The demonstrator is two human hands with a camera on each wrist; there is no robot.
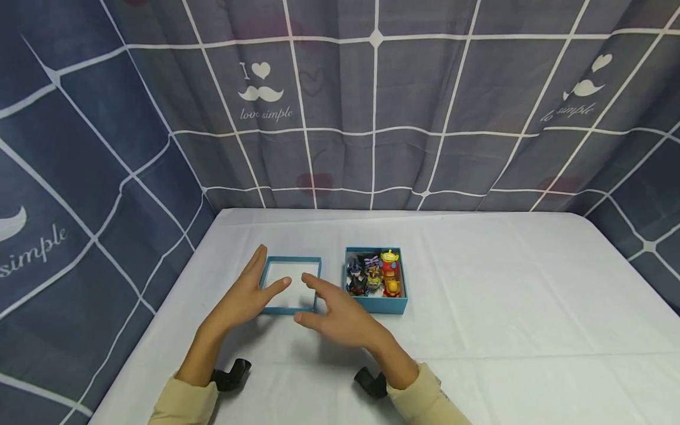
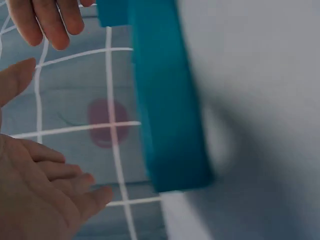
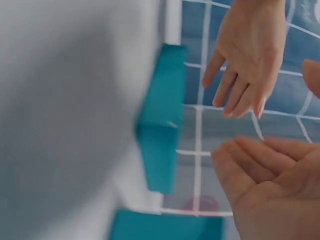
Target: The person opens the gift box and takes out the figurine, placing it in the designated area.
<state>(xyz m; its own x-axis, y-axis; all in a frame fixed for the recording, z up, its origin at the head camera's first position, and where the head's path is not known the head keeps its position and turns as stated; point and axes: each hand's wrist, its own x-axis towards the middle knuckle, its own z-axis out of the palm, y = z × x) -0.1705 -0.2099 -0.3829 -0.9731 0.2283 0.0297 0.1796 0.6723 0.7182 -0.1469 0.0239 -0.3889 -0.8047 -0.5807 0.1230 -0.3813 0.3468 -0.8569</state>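
My left hand (image 1: pixel 241 298) hovers by the left side of a shallow blue box lid (image 1: pixel 292 311), fingers extended and thumb spread. Over that lid's right front corner is my right hand (image 1: pixel 340 316), its fingers loosely straight and nothing held. The lid lies flat with its white inside facing up. In the left wrist view, a gap shows between the left hand (image 2: pixel 40 190) and the blurred lid wall (image 2: pixel 170 125). Both palms appear in the right wrist view, the right hand (image 3: pixel 272 185) below the left hand (image 3: pixel 250 60), apart from the lid (image 3: pixel 162 125).
Just right of the lid stands a blue box (image 1: pixel 379 305) with several small toy figures (image 1: pixel 373 274) inside. Both rest on a white-covered table (image 1: pixel 504 295). A dark grid-patterned curtain (image 1: pixel 340 159) hangs behind and at the sides. Black wrist cameras (image 1: pixel 232 375) sit on both forearms.
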